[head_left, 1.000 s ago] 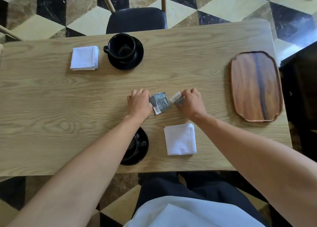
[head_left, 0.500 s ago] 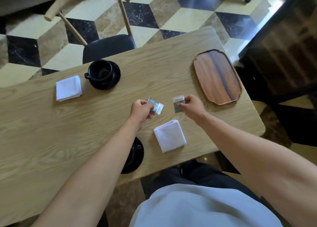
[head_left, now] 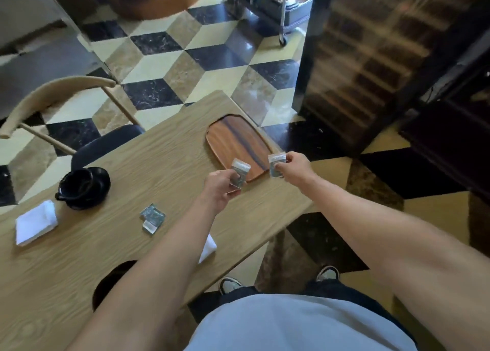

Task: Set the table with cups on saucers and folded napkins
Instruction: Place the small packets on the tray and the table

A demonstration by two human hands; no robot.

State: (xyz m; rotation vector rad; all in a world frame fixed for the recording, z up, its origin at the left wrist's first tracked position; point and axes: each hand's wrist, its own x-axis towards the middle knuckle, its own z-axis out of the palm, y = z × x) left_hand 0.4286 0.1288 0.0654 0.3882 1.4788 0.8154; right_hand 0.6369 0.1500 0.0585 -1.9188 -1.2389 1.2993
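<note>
Foil packets lifted off table, now raised by tray (head_left: 238,141)
Left hand (head_left: 221,189) pinching packet (head_left: 240,174); right hand (head_left: 293,166) pinching another (head_left: 276,165); third packet (head_left: 152,218) left on table (head_left: 79,250); settings look done

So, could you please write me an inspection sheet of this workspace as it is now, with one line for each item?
Surface: light wooden table, grain visible.
Job's things: far black cup stands on its saucer, far folded napkin beside it; near saucer and near napkin mostly hidden by the left arm.
Clutter: one small packet lying on the table; wooden tray, bare.
Grippers: left hand pinches a packet; right hand pinches another packet, both raised.
Cables: nothing seen.
Surroundings: chair at the far side, chequered floor, wheeled trolley, dark cabinet.
</note>
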